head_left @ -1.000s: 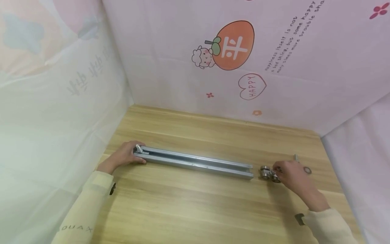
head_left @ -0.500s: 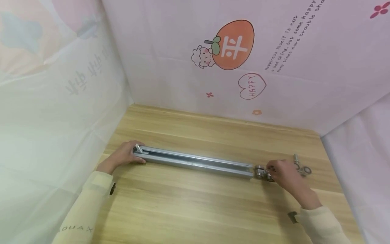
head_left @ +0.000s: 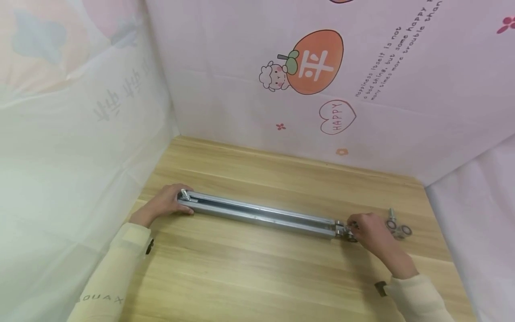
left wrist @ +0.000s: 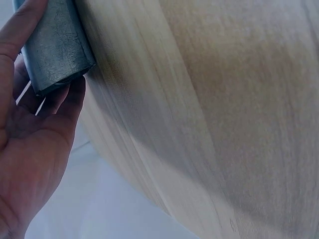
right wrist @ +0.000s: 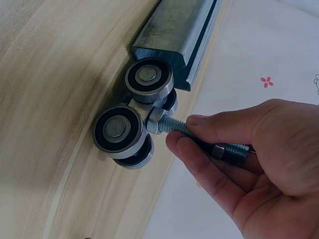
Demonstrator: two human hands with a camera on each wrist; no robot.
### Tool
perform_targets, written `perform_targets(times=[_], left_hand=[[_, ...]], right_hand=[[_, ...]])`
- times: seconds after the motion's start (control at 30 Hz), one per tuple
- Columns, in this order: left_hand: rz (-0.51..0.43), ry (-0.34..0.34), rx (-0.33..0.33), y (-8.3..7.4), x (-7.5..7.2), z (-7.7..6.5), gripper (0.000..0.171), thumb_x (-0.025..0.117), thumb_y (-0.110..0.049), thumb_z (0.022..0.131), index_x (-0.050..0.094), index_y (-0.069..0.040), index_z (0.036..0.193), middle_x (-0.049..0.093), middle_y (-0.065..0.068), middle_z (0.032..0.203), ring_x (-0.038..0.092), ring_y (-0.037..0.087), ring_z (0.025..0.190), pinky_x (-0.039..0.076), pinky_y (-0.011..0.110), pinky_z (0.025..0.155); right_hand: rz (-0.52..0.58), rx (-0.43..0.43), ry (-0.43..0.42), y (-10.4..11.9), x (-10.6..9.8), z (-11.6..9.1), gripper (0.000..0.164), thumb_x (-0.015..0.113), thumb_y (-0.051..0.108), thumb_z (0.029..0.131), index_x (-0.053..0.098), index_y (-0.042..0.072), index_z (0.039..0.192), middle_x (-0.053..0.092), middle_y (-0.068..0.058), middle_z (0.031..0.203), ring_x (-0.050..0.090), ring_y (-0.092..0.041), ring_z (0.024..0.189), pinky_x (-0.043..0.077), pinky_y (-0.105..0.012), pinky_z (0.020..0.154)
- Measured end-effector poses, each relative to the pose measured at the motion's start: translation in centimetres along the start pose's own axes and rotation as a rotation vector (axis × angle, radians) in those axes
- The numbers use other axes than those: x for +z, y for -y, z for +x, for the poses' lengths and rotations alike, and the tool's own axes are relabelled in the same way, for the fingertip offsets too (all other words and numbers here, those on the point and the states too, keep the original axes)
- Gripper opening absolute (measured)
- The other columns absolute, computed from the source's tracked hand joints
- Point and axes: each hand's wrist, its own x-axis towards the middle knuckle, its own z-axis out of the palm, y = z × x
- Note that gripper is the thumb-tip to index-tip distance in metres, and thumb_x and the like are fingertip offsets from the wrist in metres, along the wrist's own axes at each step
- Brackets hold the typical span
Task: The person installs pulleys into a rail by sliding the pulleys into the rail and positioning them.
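Observation:
A grey metal C-channel track [head_left: 261, 215] lies across the wooden table, slot upward. At its left end my left hand [head_left: 166, 201] grips it, thumb on one side and fingers on the other, as the left wrist view shows around the track end [left wrist: 59, 47]. A bolt [head_left: 185, 194] sticks up from the slot there. My right hand [right wrist: 249, 159] pinches the threaded bolt [right wrist: 174, 125] of a roller trolley [right wrist: 118, 130] between thumb and fingers. The trolley's front wheels are right at the track's right opening; its rear wheels are outside. In the head view the right hand [head_left: 372, 232] partly hides the trolley.
Behind the right hand lies another roller trolley [head_left: 405, 230], its bolt [head_left: 392, 214] pointing toward the back wall. Printed cloth walls [head_left: 241, 107] stand at the back and both sides of the wooden table [head_left: 241, 273].
My right hand has moved left with the trolley, from a gap away up to the track's right end. The left hand keeps its grip on the other end.

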Motion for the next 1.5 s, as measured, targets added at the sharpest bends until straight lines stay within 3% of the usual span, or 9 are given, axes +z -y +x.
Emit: perform_targets(times=[0.23,0.6,0.8,1.17,1.5], left_hand=[[-0.013,0.002,-0.005,0.0,0.2,0.0,0.073,0.100,-0.032,0.068,0.070,0.000,0.127,0.074,0.020,0.120,0.068,0.033,0.103,0.054,0.058,0.098],[-0.024,0.002,0.000,-0.2,0.2,-0.1,0.072,0.101,-0.029,0.068,0.070,0.001,0.126,0.074,0.020,0.119,0.068,0.033,0.103,0.053,0.059,0.099],[-0.025,-0.007,0.002,-0.3,0.2,-0.1,0.072,0.101,-0.028,0.067,0.070,0.001,0.126,0.074,0.020,0.119,0.068,0.033,0.103,0.053,0.059,0.099],[-0.023,-0.006,-0.007,-0.4,0.0,-0.2,0.072,0.101,-0.027,0.068,0.070,0.002,0.126,0.074,0.021,0.120,0.068,0.036,0.105,0.053,0.060,0.101],[-0.017,-0.001,-0.009,-0.4,-0.1,-0.3,0.073,0.100,-0.029,0.068,0.070,0.001,0.127,0.073,0.021,0.121,0.068,0.035,0.105,0.053,0.060,0.099]], right_hand=[[0.014,0.010,0.035,0.2,0.1,-0.1,0.017,0.078,-0.013,0.077,0.078,-0.001,0.089,0.078,-0.015,0.085,0.073,-0.025,0.071,0.063,-0.039,0.063],[0.013,-0.001,0.032,0.7,0.4,-0.3,0.013,0.081,-0.008,0.081,0.078,0.001,0.089,0.078,-0.010,0.082,0.064,-0.010,0.064,0.056,-0.025,0.056],[-0.010,-0.030,0.030,0.9,0.3,-0.2,0.014,0.081,-0.010,0.080,0.078,0.000,0.090,0.078,-0.011,0.084,0.066,-0.013,0.065,0.058,-0.029,0.057],[0.005,-0.044,0.026,1.2,0.6,-0.2,0.012,0.081,-0.007,0.084,0.078,0.000,0.093,0.078,-0.010,0.086,0.064,-0.008,0.064,0.056,-0.024,0.056],[0.011,-0.075,0.005,2.0,0.8,0.3,0.013,0.082,-0.006,0.084,0.079,0.001,0.094,0.079,-0.013,0.092,0.071,-0.016,0.070,0.060,-0.028,0.060]])
